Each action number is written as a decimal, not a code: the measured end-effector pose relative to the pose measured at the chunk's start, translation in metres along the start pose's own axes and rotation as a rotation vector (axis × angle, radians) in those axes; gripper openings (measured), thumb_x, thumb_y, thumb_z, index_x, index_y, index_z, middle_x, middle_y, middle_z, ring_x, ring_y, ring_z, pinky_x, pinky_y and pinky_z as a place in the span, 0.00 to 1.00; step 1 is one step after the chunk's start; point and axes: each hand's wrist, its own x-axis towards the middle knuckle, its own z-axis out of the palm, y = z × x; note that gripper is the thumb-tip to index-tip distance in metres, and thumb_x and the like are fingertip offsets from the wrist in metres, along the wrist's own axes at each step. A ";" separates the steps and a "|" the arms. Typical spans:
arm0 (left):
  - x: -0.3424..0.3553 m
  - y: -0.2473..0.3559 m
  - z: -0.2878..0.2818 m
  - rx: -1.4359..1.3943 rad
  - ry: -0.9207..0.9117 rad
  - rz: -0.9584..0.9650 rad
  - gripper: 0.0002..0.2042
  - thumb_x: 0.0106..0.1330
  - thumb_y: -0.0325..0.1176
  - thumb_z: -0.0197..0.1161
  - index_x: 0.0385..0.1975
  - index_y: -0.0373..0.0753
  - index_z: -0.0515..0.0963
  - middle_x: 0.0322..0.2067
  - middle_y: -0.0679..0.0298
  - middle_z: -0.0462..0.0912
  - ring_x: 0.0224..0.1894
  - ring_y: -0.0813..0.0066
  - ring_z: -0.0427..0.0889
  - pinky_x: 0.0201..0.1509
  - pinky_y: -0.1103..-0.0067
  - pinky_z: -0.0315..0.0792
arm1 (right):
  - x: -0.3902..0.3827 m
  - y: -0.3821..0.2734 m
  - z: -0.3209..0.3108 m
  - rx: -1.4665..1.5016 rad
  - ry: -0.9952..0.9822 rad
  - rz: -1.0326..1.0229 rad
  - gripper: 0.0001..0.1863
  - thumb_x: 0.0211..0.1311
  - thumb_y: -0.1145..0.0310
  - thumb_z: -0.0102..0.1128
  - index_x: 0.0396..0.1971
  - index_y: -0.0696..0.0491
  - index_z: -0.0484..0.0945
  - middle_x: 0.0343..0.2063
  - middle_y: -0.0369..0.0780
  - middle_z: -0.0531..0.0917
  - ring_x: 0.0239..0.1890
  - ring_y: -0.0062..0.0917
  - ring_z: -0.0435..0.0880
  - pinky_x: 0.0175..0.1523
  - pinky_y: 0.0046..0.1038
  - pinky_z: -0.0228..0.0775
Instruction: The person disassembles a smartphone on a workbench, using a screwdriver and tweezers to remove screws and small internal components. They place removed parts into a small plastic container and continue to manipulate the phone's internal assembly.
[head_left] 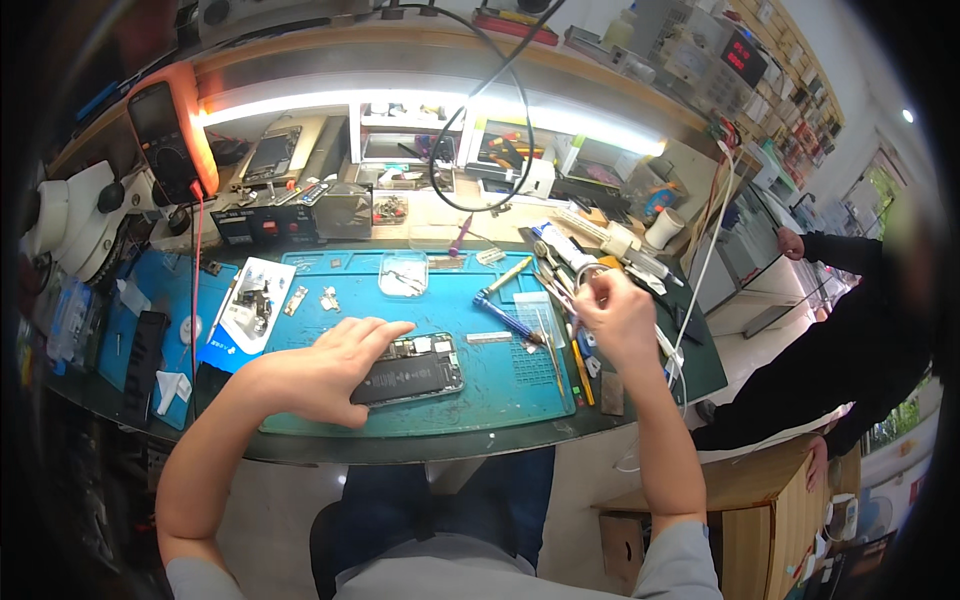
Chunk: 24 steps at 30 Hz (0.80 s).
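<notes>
An opened phone (pixel 415 372) lies on the blue work mat, its black battery and circuit parts bare. My left hand (pixel 335 372) spans its left end, thumb at the near edge and fingers along the far edge, holding it against the mat; that end is hidden. To the right, my right hand (pixel 615 310) is closed in a pinch above a crowd of hand tools. What its fingertips hold is too small to make out. A blue-handled tool with a yellow tip (pixel 508 315) lies between the phone and my right hand.
A clear dish (pixel 404 273) of small parts sits on the mat (pixel 330 285). At left are a white card with parts (pixel 252 305) and an orange multimeter (pixel 170 130). A black cable loop (pixel 480 205) hangs overhead. Another person in dark clothes (pixel 810 350) stands at right.
</notes>
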 end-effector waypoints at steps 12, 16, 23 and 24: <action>0.037 -0.034 0.006 -0.373 0.473 0.162 0.08 0.75 0.27 0.70 0.49 0.34 0.89 0.46 0.55 0.91 0.48 0.61 0.90 0.52 0.69 0.82 | -0.012 -0.120 0.067 0.390 -0.167 -0.778 0.25 0.70 0.80 0.67 0.66 0.54 0.82 0.36 0.43 0.90 0.34 0.35 0.91 0.40 0.34 0.84; 0.038 -0.038 0.023 -0.452 0.526 0.190 0.07 0.74 0.26 0.71 0.47 0.33 0.89 0.44 0.56 0.91 0.47 0.59 0.90 0.52 0.69 0.82 | -0.009 -0.118 0.078 0.386 -0.213 -0.799 0.28 0.68 0.81 0.68 0.68 0.54 0.81 0.38 0.45 0.90 0.36 0.39 0.91 0.41 0.36 0.84; 0.045 -0.036 0.034 -0.393 0.584 0.234 0.07 0.74 0.25 0.70 0.47 0.32 0.88 0.42 0.55 0.89 0.45 0.56 0.89 0.50 0.67 0.82 | -0.006 -0.115 0.079 0.397 -0.277 -0.776 0.25 0.71 0.85 0.67 0.67 0.61 0.80 0.37 0.45 0.91 0.38 0.29 0.93 0.45 0.29 0.84; 0.046 -0.036 0.033 -0.392 0.579 0.230 0.07 0.74 0.25 0.70 0.47 0.32 0.88 0.42 0.55 0.89 0.45 0.56 0.89 0.50 0.67 0.82 | -0.005 -0.117 0.078 0.378 -0.279 -0.782 0.26 0.71 0.85 0.66 0.68 0.61 0.80 0.37 0.46 0.91 0.38 0.29 0.93 0.45 0.29 0.84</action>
